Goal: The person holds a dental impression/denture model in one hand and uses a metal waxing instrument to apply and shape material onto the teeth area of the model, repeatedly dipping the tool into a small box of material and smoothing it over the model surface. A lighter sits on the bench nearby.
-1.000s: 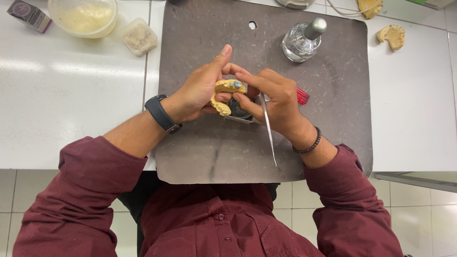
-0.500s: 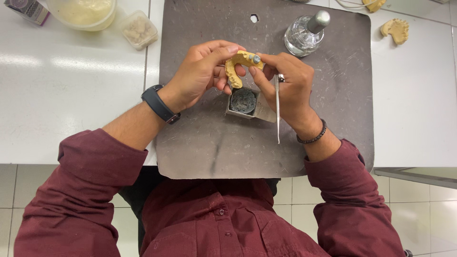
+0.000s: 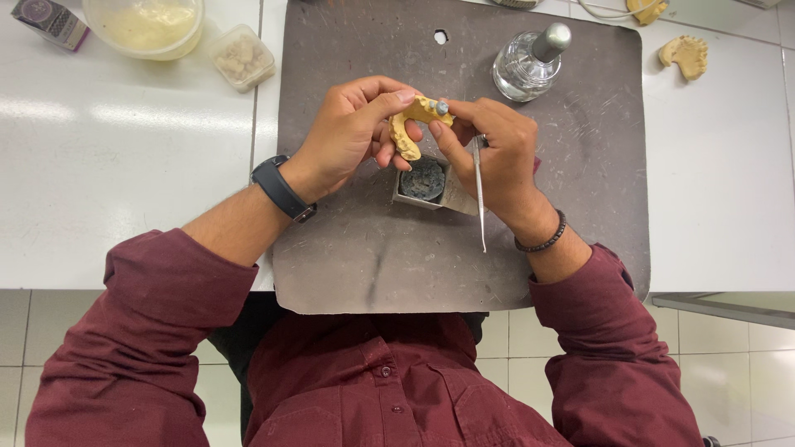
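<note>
Yellow plaster tooth model (image 3: 407,132) pinched by both hands, left hand (image 3: 352,132) and right hand (image 3: 495,157), the right also holding a thin metal tool (image 3: 480,199), above the grey mat (image 3: 580,207), bare toward its near edge.

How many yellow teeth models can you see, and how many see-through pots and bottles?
Yellow teeth models: 3 (one held in both hands, one at the right on the white table, one cut off at the top edge)
Clear tubs: 2 (big bowl, small tub)
Glass bottle: 1
Total: 6
</note>
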### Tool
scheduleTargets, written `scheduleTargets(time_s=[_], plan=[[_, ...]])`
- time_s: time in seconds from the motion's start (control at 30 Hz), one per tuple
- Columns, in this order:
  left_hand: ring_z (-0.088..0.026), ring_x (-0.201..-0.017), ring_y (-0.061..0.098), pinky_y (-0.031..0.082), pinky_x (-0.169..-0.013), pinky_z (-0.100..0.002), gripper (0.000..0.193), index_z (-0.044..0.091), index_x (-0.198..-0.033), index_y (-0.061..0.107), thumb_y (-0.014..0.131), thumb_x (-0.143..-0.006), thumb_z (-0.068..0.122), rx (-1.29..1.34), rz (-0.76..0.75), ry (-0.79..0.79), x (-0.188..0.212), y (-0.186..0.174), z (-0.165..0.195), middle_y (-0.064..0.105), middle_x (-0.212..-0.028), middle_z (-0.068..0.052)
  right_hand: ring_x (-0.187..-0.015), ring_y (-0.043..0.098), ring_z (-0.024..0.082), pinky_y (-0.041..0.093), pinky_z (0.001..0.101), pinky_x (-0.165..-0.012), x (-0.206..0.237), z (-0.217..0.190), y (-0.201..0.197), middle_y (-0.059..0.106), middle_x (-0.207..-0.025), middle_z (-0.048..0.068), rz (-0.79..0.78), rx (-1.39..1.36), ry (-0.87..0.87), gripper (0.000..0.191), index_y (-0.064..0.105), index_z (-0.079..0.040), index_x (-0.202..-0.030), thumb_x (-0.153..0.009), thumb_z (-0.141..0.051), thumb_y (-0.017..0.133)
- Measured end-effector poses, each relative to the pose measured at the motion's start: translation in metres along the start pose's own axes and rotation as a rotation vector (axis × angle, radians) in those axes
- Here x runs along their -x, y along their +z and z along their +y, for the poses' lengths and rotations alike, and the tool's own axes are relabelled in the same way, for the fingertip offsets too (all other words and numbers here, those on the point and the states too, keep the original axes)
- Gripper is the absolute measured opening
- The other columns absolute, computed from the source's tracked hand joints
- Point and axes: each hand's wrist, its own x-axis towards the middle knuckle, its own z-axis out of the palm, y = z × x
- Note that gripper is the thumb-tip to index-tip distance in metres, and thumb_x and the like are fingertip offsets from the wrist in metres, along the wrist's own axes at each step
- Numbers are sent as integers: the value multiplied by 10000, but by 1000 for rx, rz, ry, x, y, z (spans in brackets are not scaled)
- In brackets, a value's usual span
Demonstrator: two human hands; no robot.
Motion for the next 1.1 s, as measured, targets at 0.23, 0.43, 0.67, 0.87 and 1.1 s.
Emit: scheduleTargets(time_s=[0.23, 0.43, 0.67, 0.87, 1.1], plan=[[-93, -585, 651, 685, -701, -330, 357, -61, -1274, 562, 584, -1055, 220, 174, -62, -56, 1, -1, 3, 711, -934, -153, -723, 677, 154, 517, 279, -656, 2, 3, 2, 696, -841, 86, -16, 6, 24, 172, 745, -11, -1155, -1018, -107, 784], [-98, -596, 659, 689, -750, -354, 377, -73, -1307, 538, 560, -1056, 207, 199, -65, -77, 1, 1, 4, 706, -960, -163, -717, 672, 160, 512, 288, -649, 2, 4, 2, 690, -833, 88, -22, 12, 31, 171, 747, -7, -1143, -1018, -117, 786], [-94, -606, 654, 683, -757, -353, 369, -68, -1311, 538, 549, -1066, 208, 204, -79, -69, 2, 0, 4, 701, -967, -161, -714, 666, 160, 509, 291, -647, 2, 4, 2, 690, -834, 91, -23, 6, 23, 165, 741, 2, -1127, -1017, -114, 785], [-96, -595, 640, 674, -727, -332, 365, -64, -1318, 543, 541, -1064, 197, 195, -74, -81, 2, 1, 5, 703, -953, -161, -728, 681, 162, 520, 285, -657, 2, 5, 2, 695, -844, 95, -14, 1, 10, 162, 739, 4, -1123, -1015, -108, 786], [-107, -583, 645, 661, -685, -312, 360, -72, -1318, 543, 521, -1066, 184, 204, -82, -77, 3, -1, 4, 715, -943, -176, -732, 698, 159, 526, 279, -653, 3, 3, 1, 694, -841, 95, -5, -5, 4, 164, 738, 10, -1119, -1010, -104, 785]])
